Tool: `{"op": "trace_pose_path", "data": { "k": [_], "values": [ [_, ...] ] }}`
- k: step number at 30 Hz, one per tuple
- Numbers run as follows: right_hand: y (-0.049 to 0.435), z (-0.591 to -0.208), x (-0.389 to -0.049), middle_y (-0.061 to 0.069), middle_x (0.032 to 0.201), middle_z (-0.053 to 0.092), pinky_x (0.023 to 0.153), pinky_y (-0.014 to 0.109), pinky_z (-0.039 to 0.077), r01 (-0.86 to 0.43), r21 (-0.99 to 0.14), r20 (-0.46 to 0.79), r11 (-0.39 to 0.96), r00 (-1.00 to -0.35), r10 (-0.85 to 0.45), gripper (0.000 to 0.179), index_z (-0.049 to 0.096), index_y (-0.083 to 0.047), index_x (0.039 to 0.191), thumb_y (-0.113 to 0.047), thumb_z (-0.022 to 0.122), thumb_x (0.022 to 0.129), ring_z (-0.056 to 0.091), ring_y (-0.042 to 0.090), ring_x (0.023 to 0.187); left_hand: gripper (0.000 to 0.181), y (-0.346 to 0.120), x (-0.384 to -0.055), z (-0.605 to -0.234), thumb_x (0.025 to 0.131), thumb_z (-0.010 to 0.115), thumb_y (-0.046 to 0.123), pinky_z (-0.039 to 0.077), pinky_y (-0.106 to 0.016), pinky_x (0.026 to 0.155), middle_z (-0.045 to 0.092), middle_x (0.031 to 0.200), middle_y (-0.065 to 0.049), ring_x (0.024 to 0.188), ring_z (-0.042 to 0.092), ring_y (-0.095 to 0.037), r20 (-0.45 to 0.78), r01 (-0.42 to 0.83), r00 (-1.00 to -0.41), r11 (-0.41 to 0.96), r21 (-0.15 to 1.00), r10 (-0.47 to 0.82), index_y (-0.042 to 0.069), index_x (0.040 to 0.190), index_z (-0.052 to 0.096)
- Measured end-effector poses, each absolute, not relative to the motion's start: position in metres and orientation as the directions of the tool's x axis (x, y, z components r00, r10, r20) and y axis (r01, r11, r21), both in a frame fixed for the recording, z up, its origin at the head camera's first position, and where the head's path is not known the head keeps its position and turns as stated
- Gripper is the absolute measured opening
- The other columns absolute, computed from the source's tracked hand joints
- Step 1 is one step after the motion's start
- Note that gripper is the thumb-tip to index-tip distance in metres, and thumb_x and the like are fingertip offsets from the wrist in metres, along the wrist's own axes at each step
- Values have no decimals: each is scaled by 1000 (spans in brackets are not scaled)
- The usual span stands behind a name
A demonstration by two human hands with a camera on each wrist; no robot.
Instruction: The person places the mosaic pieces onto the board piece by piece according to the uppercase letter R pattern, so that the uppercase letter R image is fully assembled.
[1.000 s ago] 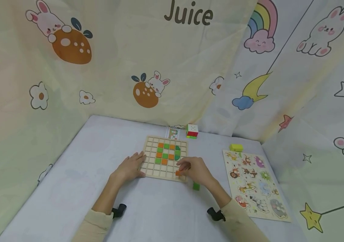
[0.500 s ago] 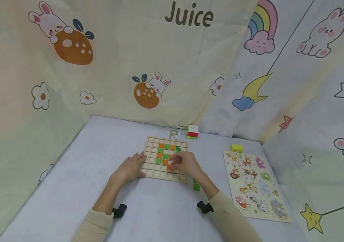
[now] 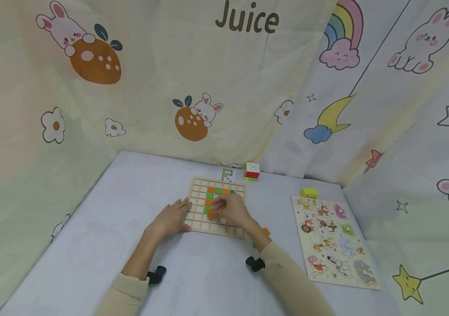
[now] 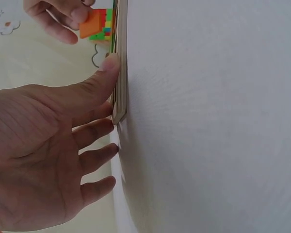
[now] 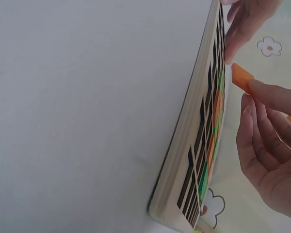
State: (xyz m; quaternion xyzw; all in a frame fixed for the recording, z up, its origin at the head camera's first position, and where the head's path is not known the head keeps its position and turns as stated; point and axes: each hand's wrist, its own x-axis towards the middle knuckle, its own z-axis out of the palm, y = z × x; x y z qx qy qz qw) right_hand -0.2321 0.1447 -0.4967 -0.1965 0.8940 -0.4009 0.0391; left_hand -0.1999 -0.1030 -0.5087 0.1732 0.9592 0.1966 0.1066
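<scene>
My right hand [image 3: 233, 210] is over the wooden grid board [image 3: 195, 222] and pinches an orange tile [image 5: 241, 77] between thumb and fingers. The right wrist view shows this tile held tilted, just off the board's face. My left hand [image 3: 170, 218] rests at the board's left edge, its fingers straight, with the thumb [image 4: 109, 63] touching the rim in the left wrist view. Green and orange tiles, such as a green one [image 3: 210, 196], sit in the grid cells; the right hand hides several of them.
Loose orange [image 3: 266, 231] and green tiles lie right of the board, partly behind the right forearm. A small pattern card [image 3: 227, 174] and a puzzle cube [image 3: 252, 171] stand behind it. Farther right are an animal puzzle board [image 3: 332, 241] and a yellow block [image 3: 309, 193].
My right hand has moved left across the board with the orange tile, from its lower right towards the lower left of the tile pattern. The left hand has stayed put.
</scene>
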Motion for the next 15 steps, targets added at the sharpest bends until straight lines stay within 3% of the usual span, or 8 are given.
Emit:
{"op": "trace_pose_path", "data": {
  "k": [15],
  "values": [
    [125,-508,-239,-4,84,75,69,25,59,-291,-683,27,670,-926,-376,20,80,-8,103,-5,86,85,68,7,75,85,-104,-201,-509,89,82,31,23,-64,124,31,168,-20,155,26,-43,-130,305,-910,850,428,393,-1,157,43]
  ]
}}
